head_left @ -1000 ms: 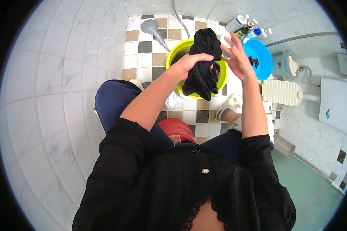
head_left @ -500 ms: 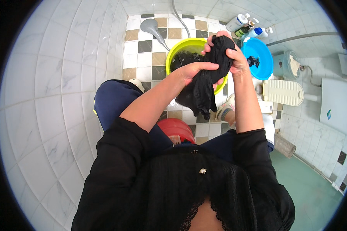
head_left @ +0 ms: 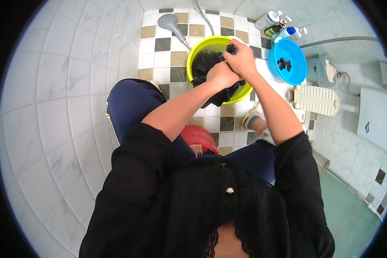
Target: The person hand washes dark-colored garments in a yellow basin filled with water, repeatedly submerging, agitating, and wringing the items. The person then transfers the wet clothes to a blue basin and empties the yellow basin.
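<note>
A wet-looking black cloth [head_left: 221,98] is gripped by both my hands over the yellow-green basin [head_left: 189,64]. My left hand [head_left: 222,75] is closed round its middle. Just above and to the right, my right hand [head_left: 241,59] makes a fist on the bunched upper part, and a dark end [head_left: 231,49] pokes out past it. The lower part hangs loose over the basin's near rim. More black fabric [head_left: 205,60] lies in the basin. The stretch of cloth between my hands is mostly hidden by my fingers.
A blue basin [head_left: 304,64] with a small black item [head_left: 284,64] stands to the right, beside several pump bottles [head_left: 267,19]. A grey shower head [head_left: 168,20] lies on the tiled floor. Between my knees sits a red basin [head_left: 200,136]; a ribbed cream board [head_left: 317,101] is at right.
My hands have gone from cupping the gathered cloth to fists tight round it, close together. The cloth is bunched more tightly, and its hanging part sits higher.
</note>
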The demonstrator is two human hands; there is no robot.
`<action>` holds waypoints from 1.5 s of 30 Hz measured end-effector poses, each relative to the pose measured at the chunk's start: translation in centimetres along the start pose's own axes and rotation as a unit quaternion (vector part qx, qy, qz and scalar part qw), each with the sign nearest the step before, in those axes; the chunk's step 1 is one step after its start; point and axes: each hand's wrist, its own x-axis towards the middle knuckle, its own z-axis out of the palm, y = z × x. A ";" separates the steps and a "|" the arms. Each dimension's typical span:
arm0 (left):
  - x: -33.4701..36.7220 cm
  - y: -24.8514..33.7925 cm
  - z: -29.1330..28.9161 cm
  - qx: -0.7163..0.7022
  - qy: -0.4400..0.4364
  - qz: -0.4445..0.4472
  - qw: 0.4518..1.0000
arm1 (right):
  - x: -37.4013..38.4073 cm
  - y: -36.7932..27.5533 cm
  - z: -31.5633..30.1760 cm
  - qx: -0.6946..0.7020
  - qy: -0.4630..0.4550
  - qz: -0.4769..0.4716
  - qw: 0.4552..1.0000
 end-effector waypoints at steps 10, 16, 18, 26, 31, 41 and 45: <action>0.3 -1.6 -3.7 -0.378 -0.079 0.028 0.922 | 0.3 1.2 -3.4 0.209 -0.124 0.026 0.970; -0.3 -0.4 -5.9 -0.496 -0.241 -0.035 0.833 | -2.2 -1.5 -10.1 -0.246 -0.122 -0.324 0.905; -0.1 -0.2 -5.6 -0.476 -0.310 -0.019 0.823 | -1.7 -2.2 -9.9 -0.275 -0.130 -0.384 0.872; -0.9 1.3 -5.0 -0.453 -0.383 -0.016 0.805 | 0.6 -1.2 -10.4 -0.313 -0.221 -0.449 0.807; -1.1 1.1 -4.6 -0.363 -0.270 0.114 0.885 | 2.9 -1.2 -14.6 -0.411 -0.185 -0.376 0.810; -1.3 1.6 -2.3 0.113 0.095 0.187 0.971 | -2.0 1.2 -13.7 -0.069 -0.390 0.109 0.912; -0.6 0.6 -1.7 0.137 0.177 0.299 0.928 | -7.1 1.4 -11.1 0.298 -0.285 0.376 0.830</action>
